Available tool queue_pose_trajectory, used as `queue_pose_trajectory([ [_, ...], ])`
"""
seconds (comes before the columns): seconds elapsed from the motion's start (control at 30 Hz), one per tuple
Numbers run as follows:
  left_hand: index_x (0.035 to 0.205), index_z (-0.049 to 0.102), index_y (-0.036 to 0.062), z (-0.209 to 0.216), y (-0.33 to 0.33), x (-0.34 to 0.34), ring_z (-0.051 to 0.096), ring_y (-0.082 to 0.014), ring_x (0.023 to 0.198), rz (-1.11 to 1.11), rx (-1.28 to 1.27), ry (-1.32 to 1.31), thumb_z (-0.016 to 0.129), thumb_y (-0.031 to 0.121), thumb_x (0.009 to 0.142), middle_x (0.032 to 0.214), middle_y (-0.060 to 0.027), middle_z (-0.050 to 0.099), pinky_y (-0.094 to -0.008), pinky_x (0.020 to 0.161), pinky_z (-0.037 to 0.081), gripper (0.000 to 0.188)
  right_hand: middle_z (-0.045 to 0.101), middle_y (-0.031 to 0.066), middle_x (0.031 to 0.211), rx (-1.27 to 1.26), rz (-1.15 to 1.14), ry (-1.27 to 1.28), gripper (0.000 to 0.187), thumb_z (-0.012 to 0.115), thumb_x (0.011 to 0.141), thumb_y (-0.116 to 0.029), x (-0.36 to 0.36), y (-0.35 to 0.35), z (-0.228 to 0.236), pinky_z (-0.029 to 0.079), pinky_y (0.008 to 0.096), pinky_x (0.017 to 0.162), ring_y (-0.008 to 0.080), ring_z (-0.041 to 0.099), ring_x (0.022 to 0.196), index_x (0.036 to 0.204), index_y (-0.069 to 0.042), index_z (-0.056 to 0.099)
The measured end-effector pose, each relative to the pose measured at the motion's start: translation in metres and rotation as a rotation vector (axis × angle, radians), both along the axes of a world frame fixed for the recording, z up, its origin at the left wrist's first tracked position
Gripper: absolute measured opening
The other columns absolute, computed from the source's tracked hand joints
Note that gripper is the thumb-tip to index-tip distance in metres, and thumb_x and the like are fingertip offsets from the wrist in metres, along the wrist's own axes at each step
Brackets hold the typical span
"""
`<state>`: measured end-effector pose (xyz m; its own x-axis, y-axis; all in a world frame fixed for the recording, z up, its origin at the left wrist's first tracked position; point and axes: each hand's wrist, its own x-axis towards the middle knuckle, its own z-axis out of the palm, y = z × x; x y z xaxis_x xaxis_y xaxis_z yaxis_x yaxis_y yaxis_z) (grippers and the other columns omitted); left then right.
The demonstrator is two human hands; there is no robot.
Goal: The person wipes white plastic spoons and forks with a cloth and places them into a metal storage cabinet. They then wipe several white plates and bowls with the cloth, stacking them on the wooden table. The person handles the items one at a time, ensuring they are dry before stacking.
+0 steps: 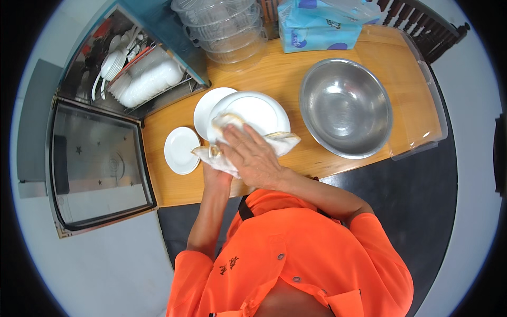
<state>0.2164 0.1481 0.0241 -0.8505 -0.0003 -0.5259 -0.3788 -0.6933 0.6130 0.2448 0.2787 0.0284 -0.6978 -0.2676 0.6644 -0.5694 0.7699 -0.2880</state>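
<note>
A round white plate (261, 112) is held in front of me above the wooden table. My left hand (215, 174) grips its near-left edge, its fingers mostly hidden beneath a cloth. That white cloth (282, 141) with a tan border is bunched over the near part of the plate. Pressing down on the cloth is my right hand (254, 159), with its fingers extended and slightly blurred. Behind the held plate, a second white plate (207, 108) shows in part. A smaller white plate (181, 150) lies to the left of my hands.
A large steel bowl (346, 108) stands on the wooden table (174, 193) at right. At far left is a cabinet with its glass door (100, 164) swung out, holding white bowls (150, 84) and spoons. Clear stacked containers (224, 31) and a blue tissue pack (317, 31) stand behind.
</note>
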Motion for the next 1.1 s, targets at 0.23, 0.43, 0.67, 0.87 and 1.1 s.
queue_pose_trajectory([
  [0.23,0.129,0.044,-0.0024,0.021,-0.057,-0.018,0.051,-0.028,0.118,0.076,-0.026,0.123,0.061,0.012,0.087,0.127,-0.0139,0.053,-0.0451,0.103,0.041,0.048,0.058,0.0198,0.116,-0.628,-0.074,-0.286,0.049,0.063,0.071,-0.002,-0.017,0.072,-0.031,0.042,0.0423,0.096,0.0346,0.054,0.114,0.119,0.0,0.052],
  [0.43,0.107,0.061,-0.0043,0.049,-0.089,-0.048,0.063,-0.0159,0.089,-0.148,-0.51,0.673,0.066,0.008,0.083,0.099,-0.0095,0.066,-0.0313,0.084,0.048,0.028,0.063,0.0081,0.102,-1.563,-0.104,-0.6,0.035,0.061,0.085,-0.008,0.012,0.123,-0.001,0.048,0.0259,0.079,0.0127,0.06,0.089,0.117,0.005,0.054],
  [0.67,0.097,0.065,-0.0031,0.001,-0.053,-0.06,0.067,-0.0258,0.085,-0.49,-1.505,1.194,0.066,0.002,0.078,0.094,-0.0177,0.068,-0.0317,0.074,0.053,0.019,0.063,0.006,0.099,-1.593,-0.138,-0.549,0.032,0.063,0.083,-0.003,0.043,0.135,0.008,0.047,0.0242,0.077,0.0111,0.059,0.087,0.114,0.004,0.057],
  [0.87,0.096,0.064,-0.0043,-0.063,-0.059,-0.08,0.065,-0.0313,0.094,-0.504,-1.655,1.396,0.063,-0.002,0.076,0.1,-0.0192,0.066,-0.0372,0.08,0.054,0.02,0.063,0.0059,0.099,-1.606,-0.22,-0.503,0.031,0.063,0.083,-0.002,0.064,0.142,0.012,0.047,0.0241,0.076,0.0109,0.059,0.086,0.113,0.004,0.057],
  [1.1,0.09,0.063,-0.0021,-0.1,-0.063,-0.085,0.065,-0.0295,0.095,-0.482,-1.727,1.378,0.061,-0.004,0.075,0.101,-0.0184,0.066,-0.0365,0.082,0.054,0.016,0.065,0.0068,0.098,-1.608,-0.241,-0.46,0.028,0.062,0.084,-0.003,0.074,0.146,0.015,0.049,0.0251,0.076,0.0119,0.061,0.085,0.111,0.002,0.059],
])
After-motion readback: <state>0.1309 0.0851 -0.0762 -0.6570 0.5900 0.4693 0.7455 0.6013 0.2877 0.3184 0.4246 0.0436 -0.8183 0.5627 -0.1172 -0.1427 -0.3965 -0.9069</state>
